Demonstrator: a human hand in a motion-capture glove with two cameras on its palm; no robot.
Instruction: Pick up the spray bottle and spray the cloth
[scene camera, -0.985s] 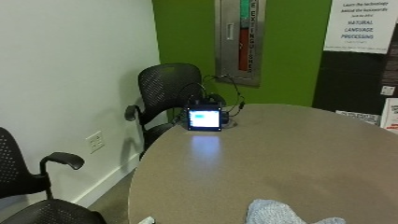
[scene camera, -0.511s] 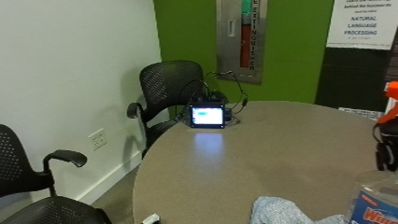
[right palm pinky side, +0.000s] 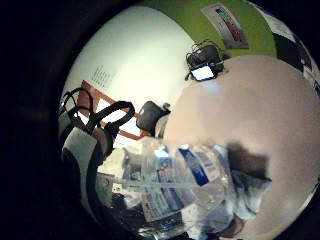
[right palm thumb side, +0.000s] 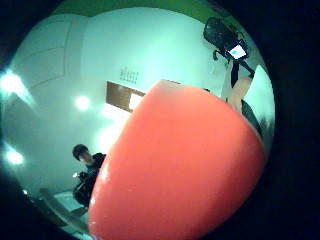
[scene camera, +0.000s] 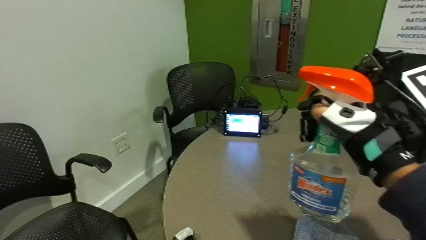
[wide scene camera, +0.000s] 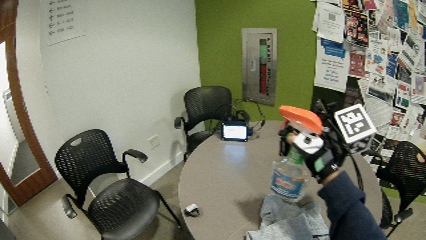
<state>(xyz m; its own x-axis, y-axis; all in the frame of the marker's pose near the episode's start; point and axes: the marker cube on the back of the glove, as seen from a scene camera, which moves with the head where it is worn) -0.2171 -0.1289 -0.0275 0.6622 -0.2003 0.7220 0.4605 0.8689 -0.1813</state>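
Green-and-white walled meeting room held a round grey desk (scene camera: 233, 185).

Outside view: the gloved right hand (scene camera: 373, 135) was raised above the desk's near side, its fingers (scene camera: 313, 107) curled round the neck of the spray bottle (scene camera: 326, 165), just under the orange spray head. The bottle hung upright and clear of the surface, directly over the grey cloth (scene camera: 319, 231) at the desk's near edge. A small lit screen (scene camera: 242, 123) stood near the far edge, well apart from the bottle, with bare desktop between. Two black chairs (scene camera: 193, 105) stood along the white wall.

Wide outside view: the cloth (wide scene camera: 286, 220) lay crumpled by the near rim, below the bottle (wide scene camera: 290, 175); open desktop lay between it and the screen (wide scene camera: 234, 131).

Little-finger palm view: the bottle's clear labelled body (right palm pinky side: 175, 185) sat close, the cloth (right palm pinky side: 250, 192) beside it on the desk.

Thumb palm view: the orange spray head (right palm thumb side: 175, 165) filled most of the frame.
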